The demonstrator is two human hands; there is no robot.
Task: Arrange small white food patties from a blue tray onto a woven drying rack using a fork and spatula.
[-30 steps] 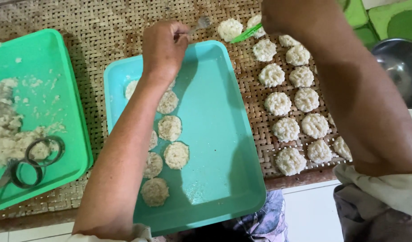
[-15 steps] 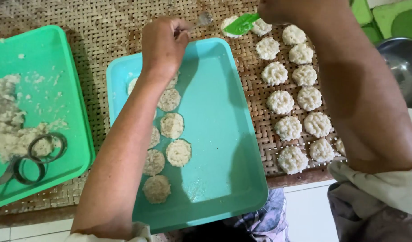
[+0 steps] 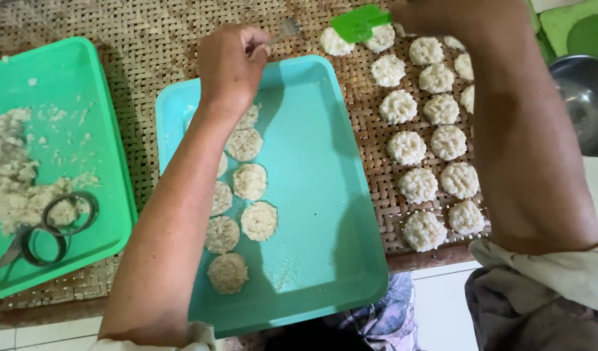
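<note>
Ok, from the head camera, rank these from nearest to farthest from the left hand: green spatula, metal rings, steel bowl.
From the left hand:
1. Green spatula, just to its right at the top.
2. Metal rings, lower left in the green tray.
3. Steel bowl, far right edge.

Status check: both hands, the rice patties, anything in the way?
Left hand grips spoon over teal tray. Right hand holds green spatula above patties on mat. Nothing blocking.

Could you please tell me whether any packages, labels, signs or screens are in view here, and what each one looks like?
None are in view: only open trays, loose rice cakes and tools on the woven mat.
</note>
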